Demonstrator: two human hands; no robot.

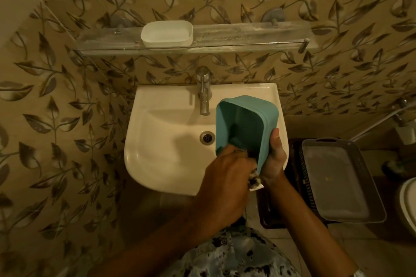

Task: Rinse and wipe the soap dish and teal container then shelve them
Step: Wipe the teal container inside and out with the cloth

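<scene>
A person's right hand (pixel 273 155) grips the teal container (pixel 247 128) by its right wall, thumb laid along the rim and the other fingers hidden behind the plastic, holding it tilted with its open mouth turned toward the camera above the right side of a white wash basin (pixel 162 141). The left hand (pixel 227 164) reaches into the container's lower corner, fingers curled and bunched around a dark patterned cloth (pixel 254 181), part of which pokes out between the two wrists; how tightly the cloth is clasped cannot be told, since the fingertips are buried inside the container. Both forearms rise from the bottom edge, above a garment with a mottled blue and black print (pixel 231 254). A chrome tap (pixel 203 90) stands at the back of the basin, its spout just left of the container's rim, and the drain (pixel 207 137) sits in the bowl near the container's left edge. On the glass shelf (pixel 247 38) fixed to the leaf-patterned tiled wall above the tap, a white soap dish (pixel 167 33) rests upright toward the left. To the right of the basin, lower down, a grey perforated basket with a lid (pixel 337 180) lies well apart from the hands.
</scene>
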